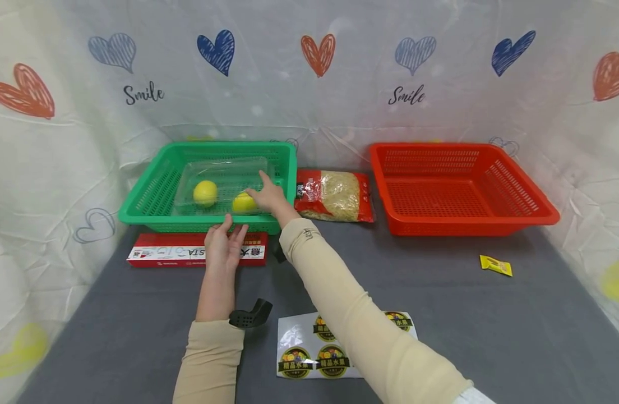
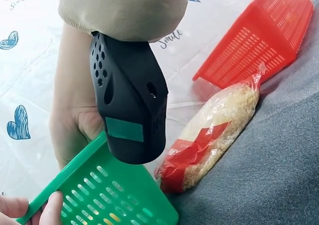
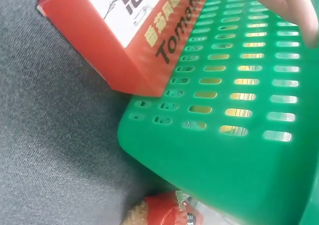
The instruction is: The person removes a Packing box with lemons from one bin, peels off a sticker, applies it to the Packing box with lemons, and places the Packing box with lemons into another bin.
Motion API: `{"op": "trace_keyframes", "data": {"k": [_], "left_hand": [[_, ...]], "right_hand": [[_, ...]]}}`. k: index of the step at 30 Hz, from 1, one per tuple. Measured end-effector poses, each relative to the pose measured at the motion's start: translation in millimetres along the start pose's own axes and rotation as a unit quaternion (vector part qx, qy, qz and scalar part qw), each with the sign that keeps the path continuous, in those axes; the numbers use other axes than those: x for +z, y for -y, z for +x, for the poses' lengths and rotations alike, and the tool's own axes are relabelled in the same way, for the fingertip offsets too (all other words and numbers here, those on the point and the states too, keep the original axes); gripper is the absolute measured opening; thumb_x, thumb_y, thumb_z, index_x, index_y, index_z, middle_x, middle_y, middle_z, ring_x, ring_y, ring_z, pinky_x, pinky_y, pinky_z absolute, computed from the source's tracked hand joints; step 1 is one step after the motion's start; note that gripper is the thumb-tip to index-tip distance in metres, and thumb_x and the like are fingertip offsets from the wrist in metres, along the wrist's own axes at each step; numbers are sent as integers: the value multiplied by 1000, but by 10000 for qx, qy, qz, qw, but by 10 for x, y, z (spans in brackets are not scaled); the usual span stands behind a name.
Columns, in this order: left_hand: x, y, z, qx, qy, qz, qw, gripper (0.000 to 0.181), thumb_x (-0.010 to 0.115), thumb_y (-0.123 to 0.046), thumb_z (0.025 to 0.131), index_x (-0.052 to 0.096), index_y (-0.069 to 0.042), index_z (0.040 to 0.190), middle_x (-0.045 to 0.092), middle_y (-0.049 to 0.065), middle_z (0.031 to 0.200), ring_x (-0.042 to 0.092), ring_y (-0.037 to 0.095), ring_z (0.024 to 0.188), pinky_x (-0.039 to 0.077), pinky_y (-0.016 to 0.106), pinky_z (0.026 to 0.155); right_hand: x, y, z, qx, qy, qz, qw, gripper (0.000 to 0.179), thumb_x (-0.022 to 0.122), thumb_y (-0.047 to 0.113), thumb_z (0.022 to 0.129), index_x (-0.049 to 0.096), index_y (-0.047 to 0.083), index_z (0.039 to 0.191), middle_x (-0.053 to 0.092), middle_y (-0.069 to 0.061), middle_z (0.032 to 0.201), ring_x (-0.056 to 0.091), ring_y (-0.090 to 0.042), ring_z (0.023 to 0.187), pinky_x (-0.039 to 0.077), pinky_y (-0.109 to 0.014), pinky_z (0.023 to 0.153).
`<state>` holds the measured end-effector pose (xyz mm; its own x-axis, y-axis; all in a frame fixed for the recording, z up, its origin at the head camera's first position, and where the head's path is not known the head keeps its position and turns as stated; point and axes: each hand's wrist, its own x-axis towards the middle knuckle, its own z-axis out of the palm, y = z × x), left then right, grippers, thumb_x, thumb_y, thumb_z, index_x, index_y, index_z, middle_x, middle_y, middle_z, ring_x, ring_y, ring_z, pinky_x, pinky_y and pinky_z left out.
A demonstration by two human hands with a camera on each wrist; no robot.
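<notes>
A green basket (image 1: 153, 163) stands at the back left of the table. Inside lies a clear plastic container (image 1: 229, 168) with two yellow, lemon-like fruits (image 1: 205, 193). With its fingers on either side, my left hand (image 1: 222, 244) pinches the basket's front rim, also seen in the left wrist view (image 2: 42, 200). My right hand (image 1: 270, 195) reaches over the basket's right side, thumb and forefinger spread. Its thumb overlaps the right-hand fruit (image 1: 244, 203), and its other fingers are hidden. Below the left hand's fingers, a red and white pasta box (image 1: 163, 249) lies along the basket's front.
A red and clear food packet (image 1: 335, 195) lies between the green basket and a red basket (image 1: 466, 224). Farther right is a small yellow packet (image 1: 496, 265). The sticker sheet (image 1: 304, 342) lies partly under the right forearm. A heart-printed curtain (image 1: 269, 73) hangs behind.
</notes>
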<state>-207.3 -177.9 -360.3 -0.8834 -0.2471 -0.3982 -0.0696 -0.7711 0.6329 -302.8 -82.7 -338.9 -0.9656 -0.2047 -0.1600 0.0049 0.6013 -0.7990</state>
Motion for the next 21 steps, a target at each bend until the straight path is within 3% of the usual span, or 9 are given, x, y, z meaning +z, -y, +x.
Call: {"op": "trace_keyframes", "data": {"k": [8, 17, 21], "left_hand": [[15, 3, -12, 12, -41, 39, 10000, 62, 44, -14, 95, 7, -14, 144, 21, 2, 143, 34, 20, 127, 44, 26, 91], [-90, 55, 147, 152, 5, -368, 9992, 70, 58, -13, 89, 14, -14, 143, 35, 4, 131, 46, 20, 114, 48, 30, 86], [-43, 39, 90, 128, -156, -145, 9997, 55, 50, -13, 92, 21, -10, 138, 36, 4, 127, 44, 19, 115, 46, 29, 88]], "right_hand": [[-9, -13, 37, 187, 123, 639, 9977, 53, 45, 26, 97, 23, 22, 146, 27, -7, 148, 32, -27, 130, 42, -40, 92], [-12, -20, 68, 453, 186, 1306, 9902, 50, 45, 22, 97, 28, 25, 144, 17, -10, 150, 38, -27, 123, 51, -37, 76], [-23, -19, 37, 435, 216, 1512, 9873, 47, 46, 18, 96, 34, 24, 141, 12, -14, 149, 44, -27, 109, 52, -36, 69]]}}
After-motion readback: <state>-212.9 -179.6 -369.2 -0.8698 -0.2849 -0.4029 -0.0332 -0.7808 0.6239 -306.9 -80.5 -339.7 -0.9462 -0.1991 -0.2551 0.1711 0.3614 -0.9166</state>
